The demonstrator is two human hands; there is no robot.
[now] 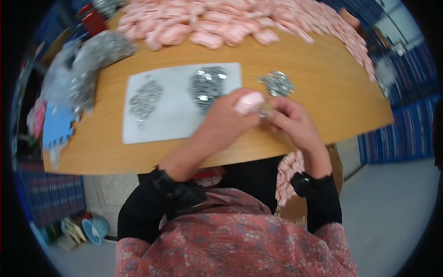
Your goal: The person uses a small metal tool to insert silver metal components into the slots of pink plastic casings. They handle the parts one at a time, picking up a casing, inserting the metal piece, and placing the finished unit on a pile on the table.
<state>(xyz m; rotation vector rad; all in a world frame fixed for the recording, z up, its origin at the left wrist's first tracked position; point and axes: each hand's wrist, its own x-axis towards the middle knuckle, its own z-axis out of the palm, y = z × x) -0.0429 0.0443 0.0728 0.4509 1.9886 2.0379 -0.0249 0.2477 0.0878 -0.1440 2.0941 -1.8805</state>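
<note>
My left hand (224,115) is closed around a smooth pink piece (249,102), which looks like a small oval plastic case. My right hand (295,121) comes up close beside it, thumb and fingers pinched at a tiny silvery part (263,112) between the two hands. Blur hides that part's exact kind. Under and beyond my left hand lies a white sheet (177,120) carrying a pale heap of small silvery parts (146,100) and a larger, darker shiny heap (207,85). Past my right hand, a third pile of shiny metal parts (278,84) rests on the wood.
Many pink pieces (221,30) cover the far side of the wooden table (332,101). Clear plastic bags (87,69) and a blue foam mat (56,127) sit at the left. Below the front edge, at the right, a cardboard box (295,212) stands by more pink pieces (290,173).
</note>
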